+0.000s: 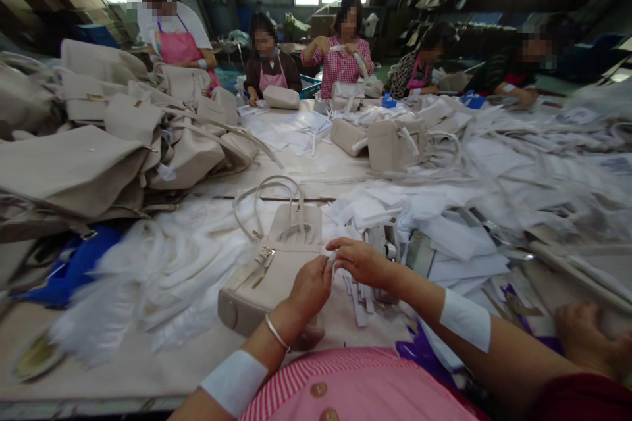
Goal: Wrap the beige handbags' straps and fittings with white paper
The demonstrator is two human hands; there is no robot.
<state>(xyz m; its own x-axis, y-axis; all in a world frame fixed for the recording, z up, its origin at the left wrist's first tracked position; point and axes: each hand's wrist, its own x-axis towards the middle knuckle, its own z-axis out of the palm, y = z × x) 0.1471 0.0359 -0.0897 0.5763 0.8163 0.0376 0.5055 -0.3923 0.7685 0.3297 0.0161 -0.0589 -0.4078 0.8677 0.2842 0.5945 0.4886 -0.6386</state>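
Note:
A beige handbag (264,273) lies on the table just in front of me, its thin straps looped towards the far side and a gold-coloured zip pull on its face. Over the bag's right edge, my left hand (311,286) is closed in a pinch on a small white strip (332,262). My right hand (364,263) meets it from the right, fingers bent and pinching the same strip. The fingers partly hide the strip. Several white paper strips (359,302) lie below my right hand, beside a metal-sided device (385,243) that looks like a tape dispenser.
A heap of beige bags (74,164) rises on the left, beside crumpled clear plastic wrapping (168,270). White papers (459,243) cover the right side. A co-worker's hand (590,335) rests at the right edge. Several people work across the table near more bags (390,145).

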